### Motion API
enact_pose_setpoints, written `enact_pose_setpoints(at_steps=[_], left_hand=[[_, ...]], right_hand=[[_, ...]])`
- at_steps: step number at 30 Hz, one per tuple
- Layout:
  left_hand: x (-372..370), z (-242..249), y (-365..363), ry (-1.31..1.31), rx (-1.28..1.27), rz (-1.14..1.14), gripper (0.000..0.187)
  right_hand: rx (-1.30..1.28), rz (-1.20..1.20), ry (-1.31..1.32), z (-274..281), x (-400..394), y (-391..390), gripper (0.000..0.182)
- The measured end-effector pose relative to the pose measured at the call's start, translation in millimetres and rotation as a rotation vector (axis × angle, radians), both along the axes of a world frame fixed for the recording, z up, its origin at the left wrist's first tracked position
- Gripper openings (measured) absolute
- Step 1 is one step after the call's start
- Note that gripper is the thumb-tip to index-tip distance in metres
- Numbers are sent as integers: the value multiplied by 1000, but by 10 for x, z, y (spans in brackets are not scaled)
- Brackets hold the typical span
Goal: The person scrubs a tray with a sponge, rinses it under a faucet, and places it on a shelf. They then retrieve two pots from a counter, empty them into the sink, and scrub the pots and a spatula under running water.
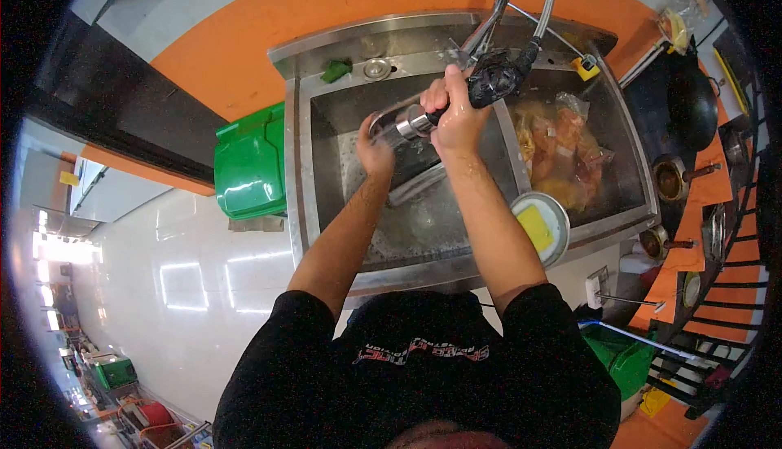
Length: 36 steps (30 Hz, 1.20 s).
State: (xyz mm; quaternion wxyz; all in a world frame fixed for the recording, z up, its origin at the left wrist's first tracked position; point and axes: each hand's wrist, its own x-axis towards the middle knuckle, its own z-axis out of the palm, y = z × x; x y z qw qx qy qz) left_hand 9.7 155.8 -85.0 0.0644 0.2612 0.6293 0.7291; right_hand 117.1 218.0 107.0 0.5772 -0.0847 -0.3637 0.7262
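Note:
My right hand [461, 119] is wrapped around the dark handle of a spray faucet [417, 122], its metal head pointing left over the left sink basin [423, 233]. Black plastic is wound around the faucet's hose joint just beyond that hand. Water sprays from the head toward my left hand [375, 152], whose fingers curl around the edge of a round-rimmed vessel [380, 127]. Spray and blur hide most of this vessel. Bagged food [562, 144] lies in the right basin. On the sink's front ledge sits a bowl [560, 214] with a yellow sponge [535, 227] in it.
A green cloth [336, 71] and a round metal drain piece [376, 69] lie on the back ledge. Left of the sink stands a green lidded bin [251, 164]. A wok [692, 109] and handled pans [673, 177] are at the right. Flexible metal hoses [497, 13] hang above the sink.

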Motion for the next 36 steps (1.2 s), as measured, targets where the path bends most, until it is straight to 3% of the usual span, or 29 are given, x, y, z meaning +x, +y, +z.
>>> enact_pose_setpoints(at_steps=[2, 3, 4, 6, 8, 10, 12, 14, 18, 22, 27, 31, 34, 36], left_hand=[[-9, -30, -1, -11, 112, 73, 53], [-240, -385, 51, -190, 315, -91, 43], [-237, -273, -18, -186, 315, -91, 43], [-187, -80, -186, -416, -73, 287, 33], [-252, -48, -409, -431, -66, 223, 29], [-256, 48, -634, -700, 53, 138, 34], [-327, 52, -850, -698, -13, 115, 42], [-330, 205, -1035, -905, -31, -21, 47], [-388, 147, -1172, -942, -12, -78, 48], [-403, 41, -1223, -910, -128, -84, 45], [-415, -123, -1309, -1027, 77, -161, 42], [-400, -82, -1353, -1114, 56, -158, 43], [-220, 166, -1298, -1165, 48, 16, 37], [-119, 355, -1273, -1090, -132, 119, 31]], right_hand=[[-22, 18, 71, -25, -57, 4, 23], [-34, -89, 22, -45, -74, 34, 22], [-49, -196, -27, -98, -88, 71, 22], [-52, -437, -187, -247, -82, 280, 19], [-208, -455, -135, -345, -66, 491, 19], [-174, -485, -44, -347, -40, 645, 19], [-215, -586, -64, -258, -35, 694, 23], [-219, -523, -20, -183, -62, 674, 21], [-257, -447, 145, -132, -286, 592, 20], [-196, -393, 51, -97, -409, 435, 20], [-129, -462, -77, -169, -502, 421, 21], [-148, -413, -59, -203, -551, 370, 20], [-183, -402, -75, -231, -598, 306, 12], [-20, -353, -142, -285, -612, 256, 20]])
